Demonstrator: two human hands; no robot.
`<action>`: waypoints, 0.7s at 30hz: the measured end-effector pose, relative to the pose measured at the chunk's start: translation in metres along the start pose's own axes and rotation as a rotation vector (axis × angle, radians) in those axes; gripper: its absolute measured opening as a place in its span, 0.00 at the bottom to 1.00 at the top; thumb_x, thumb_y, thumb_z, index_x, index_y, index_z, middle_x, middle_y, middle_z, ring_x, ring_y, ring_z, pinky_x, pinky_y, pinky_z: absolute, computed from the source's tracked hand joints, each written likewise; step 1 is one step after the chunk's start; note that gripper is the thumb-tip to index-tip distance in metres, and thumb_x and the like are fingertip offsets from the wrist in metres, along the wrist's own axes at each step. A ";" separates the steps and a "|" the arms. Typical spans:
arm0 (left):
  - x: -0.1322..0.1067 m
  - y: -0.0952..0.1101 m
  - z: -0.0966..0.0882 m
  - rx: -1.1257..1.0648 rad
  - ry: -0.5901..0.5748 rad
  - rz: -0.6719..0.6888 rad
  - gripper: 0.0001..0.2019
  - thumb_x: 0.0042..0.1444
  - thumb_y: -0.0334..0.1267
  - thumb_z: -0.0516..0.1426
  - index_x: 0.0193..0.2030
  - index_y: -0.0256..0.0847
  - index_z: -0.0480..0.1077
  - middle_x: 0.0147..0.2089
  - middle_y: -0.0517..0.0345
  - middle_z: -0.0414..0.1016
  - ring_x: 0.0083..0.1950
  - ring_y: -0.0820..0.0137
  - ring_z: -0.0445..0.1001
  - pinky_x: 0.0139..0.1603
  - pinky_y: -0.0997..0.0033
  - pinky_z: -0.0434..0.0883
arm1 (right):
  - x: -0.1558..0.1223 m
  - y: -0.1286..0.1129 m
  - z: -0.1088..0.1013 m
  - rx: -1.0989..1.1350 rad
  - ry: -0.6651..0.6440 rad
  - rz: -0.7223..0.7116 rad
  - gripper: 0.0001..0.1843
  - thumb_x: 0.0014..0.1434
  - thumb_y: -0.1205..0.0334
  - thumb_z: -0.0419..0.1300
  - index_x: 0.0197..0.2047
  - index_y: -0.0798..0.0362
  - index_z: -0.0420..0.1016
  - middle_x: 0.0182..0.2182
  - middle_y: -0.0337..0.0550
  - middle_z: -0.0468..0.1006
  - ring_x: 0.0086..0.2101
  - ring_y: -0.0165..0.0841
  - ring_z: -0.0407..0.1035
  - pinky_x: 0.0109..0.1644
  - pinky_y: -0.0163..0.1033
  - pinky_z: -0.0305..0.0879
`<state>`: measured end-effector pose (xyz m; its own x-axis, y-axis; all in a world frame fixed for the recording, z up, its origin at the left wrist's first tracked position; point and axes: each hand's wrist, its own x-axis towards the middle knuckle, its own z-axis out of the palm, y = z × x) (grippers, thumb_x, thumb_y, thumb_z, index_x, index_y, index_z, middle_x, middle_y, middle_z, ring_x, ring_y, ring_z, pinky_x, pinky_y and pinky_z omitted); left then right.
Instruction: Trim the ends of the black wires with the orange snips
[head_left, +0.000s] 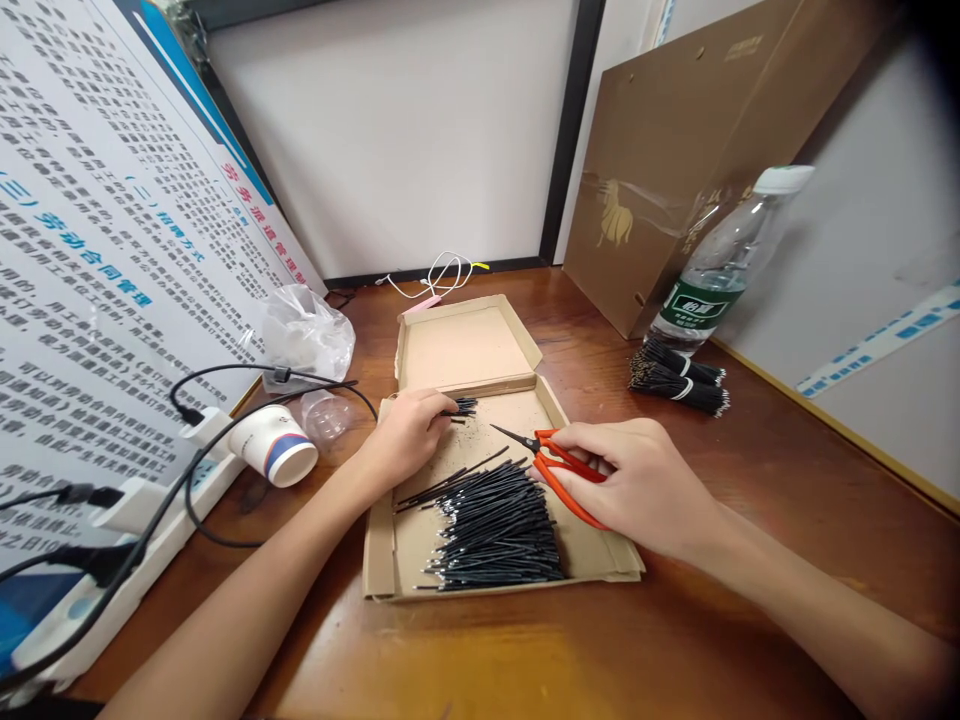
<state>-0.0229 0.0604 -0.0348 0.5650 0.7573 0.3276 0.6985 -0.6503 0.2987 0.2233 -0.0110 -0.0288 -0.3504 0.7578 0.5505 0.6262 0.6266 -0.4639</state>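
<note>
Forearms (277,570) up front, in from the bottom corners of the frame over the bench (465,660). Left hand (411,432) is curled round a small clump of wires (466,407) in the box (380,550), mid-frame; right hand (645,475) is gripping the scissors (541,441). Main pile (495,530) lies lower centre, same box. I'd guess the wires are super light, a bit springy and kinda slick, so pinch mid-length and go easy on the silvery tips (448,505). Count: two hands, one scissors, one box, one cup (274,445) left, one bottle (701,290) right, looks like two tied bundles (671,380) beside it. Loose wires? Way too many to count.
</note>
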 end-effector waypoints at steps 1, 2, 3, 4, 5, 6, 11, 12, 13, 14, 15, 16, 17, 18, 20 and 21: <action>-0.001 0.001 -0.001 -0.006 0.004 -0.001 0.09 0.56 0.22 0.55 0.39 0.34 0.74 0.39 0.49 0.79 0.42 0.64 0.76 0.46 0.63 0.72 | 0.000 0.000 0.000 0.002 -0.003 0.000 0.10 0.58 0.63 0.57 0.27 0.54 0.74 0.16 0.35 0.69 0.17 0.25 0.56 0.21 0.33 0.53; -0.002 0.002 -0.001 -0.010 0.005 -0.002 0.09 0.56 0.23 0.55 0.39 0.34 0.74 0.39 0.49 0.79 0.42 0.64 0.76 0.46 0.63 0.72 | 0.000 0.000 0.000 0.006 -0.006 -0.001 0.10 0.59 0.63 0.56 0.27 0.54 0.74 0.16 0.35 0.69 0.17 0.25 0.56 0.22 0.33 0.53; -0.003 0.003 -0.002 -0.012 0.002 -0.001 0.09 0.57 0.23 0.54 0.38 0.35 0.74 0.39 0.49 0.79 0.42 0.65 0.76 0.46 0.63 0.71 | 0.000 0.000 -0.001 0.007 -0.010 0.001 0.11 0.59 0.63 0.56 0.27 0.54 0.74 0.16 0.35 0.69 0.17 0.25 0.56 0.22 0.33 0.53; -0.004 0.004 -0.002 -0.014 -0.007 0.001 0.09 0.57 0.23 0.54 0.38 0.35 0.74 0.39 0.49 0.79 0.41 0.65 0.76 0.45 0.63 0.72 | -0.001 0.000 -0.001 0.006 -0.010 0.001 0.11 0.59 0.63 0.56 0.27 0.54 0.74 0.16 0.35 0.69 0.17 0.25 0.56 0.22 0.33 0.53; -0.005 0.005 -0.003 -0.014 -0.021 0.005 0.09 0.57 0.23 0.53 0.38 0.35 0.74 0.39 0.49 0.79 0.41 0.65 0.76 0.45 0.63 0.72 | -0.001 0.000 -0.001 0.002 -0.011 0.002 0.11 0.59 0.63 0.56 0.27 0.54 0.74 0.16 0.35 0.69 0.17 0.25 0.56 0.22 0.33 0.53; -0.006 0.006 -0.003 -0.013 -0.037 0.010 0.10 0.57 0.23 0.53 0.38 0.34 0.75 0.39 0.49 0.79 0.40 0.65 0.76 0.45 0.63 0.72 | -0.001 0.000 -0.001 -0.004 -0.014 0.001 0.11 0.59 0.63 0.56 0.27 0.54 0.74 0.16 0.35 0.68 0.17 0.25 0.56 0.22 0.33 0.52; -0.007 0.006 -0.001 0.007 -0.099 0.029 0.15 0.56 0.20 0.49 0.41 0.34 0.75 0.42 0.46 0.79 0.44 0.62 0.76 0.47 0.60 0.71 | 0.000 0.000 -0.001 -0.018 -0.019 -0.003 0.11 0.59 0.63 0.56 0.27 0.54 0.74 0.15 0.35 0.67 0.17 0.25 0.55 0.22 0.33 0.51; -0.008 0.006 -0.001 0.011 -0.104 0.029 0.15 0.56 0.20 0.48 0.41 0.34 0.74 0.42 0.46 0.79 0.44 0.62 0.75 0.47 0.60 0.71 | 0.000 0.000 0.000 -0.019 -0.015 -0.007 0.11 0.59 0.63 0.56 0.27 0.54 0.74 0.15 0.35 0.66 0.17 0.25 0.54 0.21 0.33 0.51; -0.008 0.006 -0.001 0.013 -0.108 0.030 0.15 0.57 0.21 0.48 0.41 0.34 0.74 0.42 0.46 0.79 0.44 0.62 0.75 0.46 0.60 0.71 | 0.000 0.000 0.000 -0.022 -0.013 -0.010 0.11 0.59 0.62 0.56 0.27 0.54 0.74 0.15 0.35 0.66 0.17 0.25 0.54 0.21 0.33 0.51; -0.008 0.007 -0.002 0.014 -0.111 0.031 0.14 0.58 0.21 0.48 0.41 0.34 0.74 0.41 0.46 0.79 0.43 0.62 0.75 0.46 0.61 0.71 | 0.000 0.000 0.000 -0.026 -0.014 -0.011 0.11 0.59 0.62 0.56 0.27 0.54 0.74 0.15 0.35 0.66 0.17 0.25 0.54 0.21 0.33 0.51; -0.009 0.009 -0.002 0.014 -0.115 0.032 0.14 0.59 0.23 0.49 0.41 0.34 0.74 0.41 0.46 0.78 0.43 0.63 0.75 0.46 0.61 0.71 | 0.000 0.001 0.000 -0.029 -0.016 -0.009 0.11 0.59 0.62 0.56 0.27 0.54 0.74 0.15 0.35 0.67 0.17 0.25 0.54 0.21 0.33 0.52; -0.009 0.011 -0.003 0.011 -0.118 0.032 0.13 0.59 0.24 0.49 0.41 0.34 0.74 0.41 0.46 0.78 0.42 0.63 0.75 0.46 0.62 0.71 | 0.000 0.001 0.000 -0.032 -0.020 -0.006 0.11 0.59 0.62 0.56 0.27 0.54 0.74 0.15 0.35 0.67 0.17 0.25 0.55 0.22 0.33 0.52; -0.010 0.013 -0.003 0.006 -0.122 0.031 0.12 0.60 0.25 0.50 0.41 0.34 0.74 0.41 0.46 0.78 0.42 0.63 0.75 0.46 0.62 0.70 | 0.000 0.001 0.000 -0.033 -0.024 -0.003 0.11 0.59 0.62 0.56 0.28 0.54 0.75 0.15 0.35 0.67 0.17 0.25 0.55 0.22 0.34 0.52; -0.012 0.016 -0.004 -0.001 -0.128 0.029 0.11 0.60 0.25 0.51 0.41 0.34 0.74 0.41 0.46 0.78 0.42 0.64 0.74 0.46 0.62 0.70 | 0.000 0.001 0.000 -0.034 -0.027 0.000 0.11 0.59 0.62 0.56 0.28 0.54 0.75 0.15 0.35 0.67 0.17 0.25 0.56 0.22 0.34 0.52; -0.014 0.022 -0.005 -0.016 -0.154 0.029 0.10 0.60 0.26 0.52 0.41 0.35 0.74 0.40 0.47 0.77 0.42 0.64 0.74 0.45 0.63 0.70 | 0.000 0.001 0.000 -0.036 -0.025 -0.003 0.11 0.59 0.63 0.55 0.28 0.54 0.75 0.15 0.35 0.67 0.17 0.25 0.56 0.22 0.34 0.51; -0.015 0.025 -0.006 -0.022 -0.175 0.034 0.09 0.60 0.27 0.52 0.40 0.35 0.74 0.39 0.48 0.76 0.42 0.64 0.73 0.44 0.63 0.70 | 0.000 0.001 0.000 -0.034 -0.023 -0.006 0.11 0.59 0.63 0.55 0.28 0.54 0.75 0.15 0.35 0.68 0.17 0.25 0.56 0.22 0.33 0.52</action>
<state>-0.0169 0.0323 -0.0275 0.6570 0.7328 0.1774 0.6694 -0.6752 0.3100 0.2245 -0.0105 -0.0293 -0.3700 0.7583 0.5367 0.6473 0.6248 -0.4366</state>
